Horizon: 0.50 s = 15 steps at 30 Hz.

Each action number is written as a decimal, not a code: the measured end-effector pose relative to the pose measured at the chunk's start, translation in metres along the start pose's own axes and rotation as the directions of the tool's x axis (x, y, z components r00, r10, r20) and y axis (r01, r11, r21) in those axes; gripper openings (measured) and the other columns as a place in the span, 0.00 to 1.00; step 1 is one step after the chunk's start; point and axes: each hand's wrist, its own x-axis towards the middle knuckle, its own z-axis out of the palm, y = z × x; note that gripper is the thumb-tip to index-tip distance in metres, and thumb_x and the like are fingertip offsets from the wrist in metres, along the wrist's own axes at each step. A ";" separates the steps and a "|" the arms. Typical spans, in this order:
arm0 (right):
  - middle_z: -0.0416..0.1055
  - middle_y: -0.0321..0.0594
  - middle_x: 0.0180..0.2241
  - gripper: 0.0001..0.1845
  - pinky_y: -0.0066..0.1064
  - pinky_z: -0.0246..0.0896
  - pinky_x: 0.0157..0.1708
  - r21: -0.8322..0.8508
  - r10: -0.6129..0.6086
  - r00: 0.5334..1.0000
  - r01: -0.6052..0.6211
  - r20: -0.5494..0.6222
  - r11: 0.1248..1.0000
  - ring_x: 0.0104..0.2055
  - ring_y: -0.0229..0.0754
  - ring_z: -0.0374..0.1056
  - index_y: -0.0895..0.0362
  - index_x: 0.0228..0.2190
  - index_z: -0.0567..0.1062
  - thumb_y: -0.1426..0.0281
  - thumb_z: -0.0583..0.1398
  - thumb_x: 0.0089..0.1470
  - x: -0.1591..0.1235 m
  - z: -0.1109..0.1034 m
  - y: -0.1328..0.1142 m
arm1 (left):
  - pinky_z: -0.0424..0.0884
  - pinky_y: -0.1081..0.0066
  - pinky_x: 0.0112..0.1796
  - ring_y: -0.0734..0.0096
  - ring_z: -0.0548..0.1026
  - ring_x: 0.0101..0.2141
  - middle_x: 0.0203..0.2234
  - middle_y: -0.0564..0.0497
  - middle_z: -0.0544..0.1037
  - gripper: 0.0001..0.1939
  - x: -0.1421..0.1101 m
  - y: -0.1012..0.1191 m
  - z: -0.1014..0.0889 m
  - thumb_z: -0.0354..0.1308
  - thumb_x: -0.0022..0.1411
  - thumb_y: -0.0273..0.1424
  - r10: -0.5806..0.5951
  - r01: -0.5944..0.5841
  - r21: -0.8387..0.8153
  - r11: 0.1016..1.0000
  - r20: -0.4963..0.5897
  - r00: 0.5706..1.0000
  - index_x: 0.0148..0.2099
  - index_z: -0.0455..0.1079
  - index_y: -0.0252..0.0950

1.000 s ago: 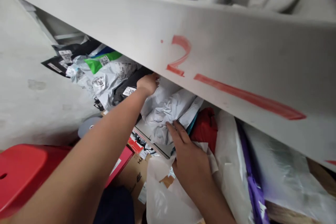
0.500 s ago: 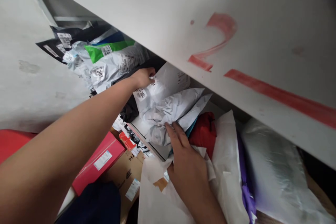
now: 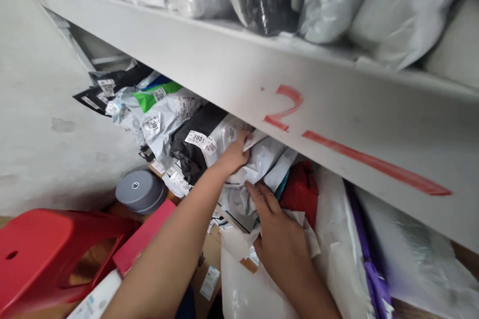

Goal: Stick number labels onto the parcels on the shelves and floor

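My left hand (image 3: 237, 153) reaches in under the shelf and pinches the edge of a white mailing bag (image 3: 258, 138) among the packed parcels. Just left of it stand a black mailing bag (image 3: 200, 127) labelled 3001 and a white one (image 3: 220, 148) labelled 3002. Lower and to the right, my right hand (image 3: 282, 239) rests with spread fingers against the crumpled white bags (image 3: 239, 199); its thumb is near a torn white wrapping. Beside its fingers sits a red bag (image 3: 301, 189).
A white shelf edge (image 3: 209, 60) with a red painted 2 runs overhead, bearing more bags. Grey-white bags and a green one (image 3: 149, 98) lie left. A red stool (image 3: 41, 254), a grey round box (image 3: 136, 190) and a cardboard box (image 3: 205, 279) are below.
My left hand has moved right along the row, past the 3002 bag, to another white bag. My right hand stays on the bags. The view has tilted up, showing the upper shelf.
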 end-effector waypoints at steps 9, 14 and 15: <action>0.66 0.40 0.57 0.44 0.32 0.70 0.26 0.027 0.053 0.994 -0.051 -0.092 0.998 0.33 0.44 0.75 0.52 0.56 0.64 0.85 0.54 0.34 -0.006 0.003 -0.001 | 0.73 0.60 0.40 0.54 0.78 0.35 0.31 0.46 0.81 0.18 -0.005 0.029 -0.002 0.55 0.53 0.23 0.046 -0.042 -0.030 0.999 0.167 0.985 0.45 0.75 0.41; 0.73 0.41 0.50 0.44 0.32 0.64 0.21 0.012 0.074 0.980 -0.073 -0.184 0.997 0.25 0.42 0.72 0.55 0.56 0.62 0.83 0.55 0.34 -0.004 0.010 -0.002 | 0.72 0.61 0.41 0.54 0.78 0.37 0.32 0.44 0.81 0.13 -0.008 0.041 -0.005 0.55 0.54 0.25 0.013 -0.017 0.024 1.000 0.155 0.988 0.41 0.76 0.39; 0.73 0.42 0.50 0.45 0.32 0.63 0.20 0.005 0.077 0.978 -0.078 -0.193 0.997 0.25 0.42 0.72 0.55 0.58 0.59 0.83 0.55 0.34 -0.003 0.011 -0.002 | 0.72 0.61 0.42 0.54 0.78 0.39 0.34 0.43 0.81 0.13 -0.009 0.043 -0.006 0.55 0.55 0.26 0.007 -0.016 0.048 0.999 0.171 0.985 0.42 0.76 0.38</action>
